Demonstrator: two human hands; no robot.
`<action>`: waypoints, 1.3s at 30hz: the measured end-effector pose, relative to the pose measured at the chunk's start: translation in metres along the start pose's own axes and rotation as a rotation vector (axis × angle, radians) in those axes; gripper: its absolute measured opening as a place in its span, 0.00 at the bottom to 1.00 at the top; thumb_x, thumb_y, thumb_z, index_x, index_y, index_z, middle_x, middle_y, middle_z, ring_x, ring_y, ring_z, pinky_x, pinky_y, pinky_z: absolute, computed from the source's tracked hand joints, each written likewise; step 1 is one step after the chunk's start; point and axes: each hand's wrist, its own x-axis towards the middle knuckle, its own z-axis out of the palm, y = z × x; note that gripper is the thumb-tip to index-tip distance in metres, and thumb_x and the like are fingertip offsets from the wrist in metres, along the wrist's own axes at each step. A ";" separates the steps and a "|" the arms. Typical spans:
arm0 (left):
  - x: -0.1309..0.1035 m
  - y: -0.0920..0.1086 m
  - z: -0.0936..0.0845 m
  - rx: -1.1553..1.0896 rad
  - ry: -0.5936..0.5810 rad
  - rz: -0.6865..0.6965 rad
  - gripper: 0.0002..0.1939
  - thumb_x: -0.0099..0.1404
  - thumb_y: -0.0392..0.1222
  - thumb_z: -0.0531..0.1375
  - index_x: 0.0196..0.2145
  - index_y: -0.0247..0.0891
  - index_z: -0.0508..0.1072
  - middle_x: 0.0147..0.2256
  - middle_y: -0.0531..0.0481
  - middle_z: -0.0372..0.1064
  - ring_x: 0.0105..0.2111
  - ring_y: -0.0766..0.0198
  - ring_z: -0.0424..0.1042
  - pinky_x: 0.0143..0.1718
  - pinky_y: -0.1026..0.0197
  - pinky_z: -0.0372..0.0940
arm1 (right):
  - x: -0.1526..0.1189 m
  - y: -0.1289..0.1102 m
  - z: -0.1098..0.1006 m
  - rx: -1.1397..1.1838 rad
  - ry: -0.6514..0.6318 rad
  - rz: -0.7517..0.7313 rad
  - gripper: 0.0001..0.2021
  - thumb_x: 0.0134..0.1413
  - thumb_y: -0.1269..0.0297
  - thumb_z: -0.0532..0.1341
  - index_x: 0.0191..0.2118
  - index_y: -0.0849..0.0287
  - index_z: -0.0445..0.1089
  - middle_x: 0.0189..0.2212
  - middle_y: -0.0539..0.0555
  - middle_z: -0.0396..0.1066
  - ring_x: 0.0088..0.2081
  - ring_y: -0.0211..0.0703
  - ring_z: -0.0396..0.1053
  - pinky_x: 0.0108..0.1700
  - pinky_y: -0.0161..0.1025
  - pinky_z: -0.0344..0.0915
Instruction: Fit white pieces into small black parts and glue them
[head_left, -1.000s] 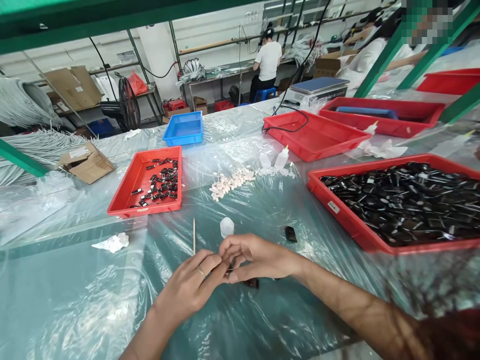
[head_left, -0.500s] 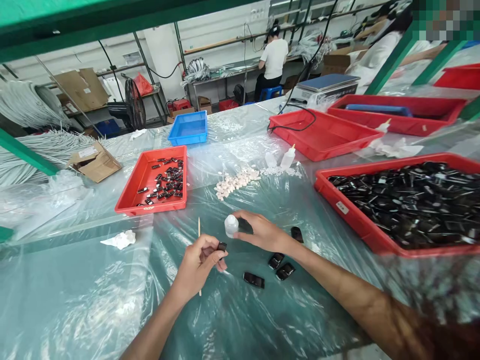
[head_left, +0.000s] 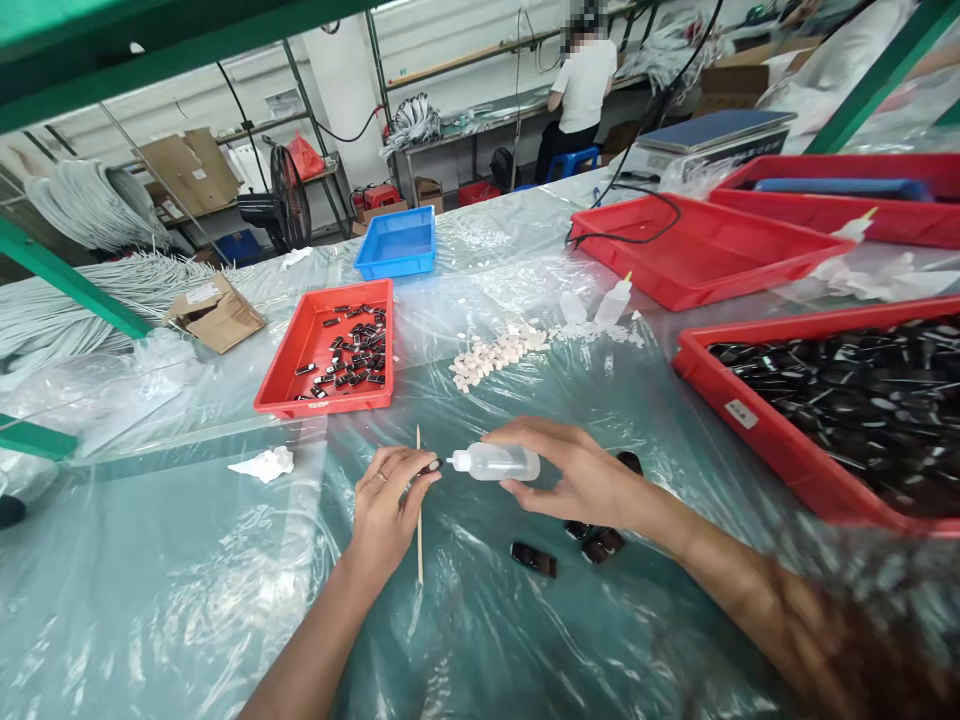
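Observation:
My left hand [head_left: 390, 505] pinches a small black part [head_left: 430, 467] between thumb and fingers, and a thin wooden stick [head_left: 418, 505] runs down through the same hand. My right hand [head_left: 581, 475] grips a small clear squeeze bottle [head_left: 496, 461] lying sideways, its white nozzle pointing left at the black part. Three more black parts [head_left: 534, 558] lie on the plastic-covered table just below my right hand.
A red tray [head_left: 289, 375] with several black parts sits at the far left, a blue tray [head_left: 397, 243] behind it. A big red tray [head_left: 757, 430] full of black parts is at the right. White pieces [head_left: 495, 352], two bottles [head_left: 615, 300] and crumpled tissue [head_left: 264, 465] lie around. A person sits at a far bench.
My hands have parted. The right hand picked up the squeeze bottle from the table and tipped it sideways toward the black part held in my left hand.

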 end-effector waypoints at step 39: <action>0.004 0.012 0.002 0.025 -0.005 0.077 0.13 0.74 0.30 0.64 0.51 0.46 0.78 0.44 0.47 0.85 0.42 0.57 0.82 0.47 0.51 0.79 | -0.011 -0.040 -0.002 -0.410 0.171 -0.269 0.25 0.63 0.71 0.67 0.64 0.48 0.72 0.50 0.58 0.85 0.42 0.58 0.86 0.44 0.55 0.87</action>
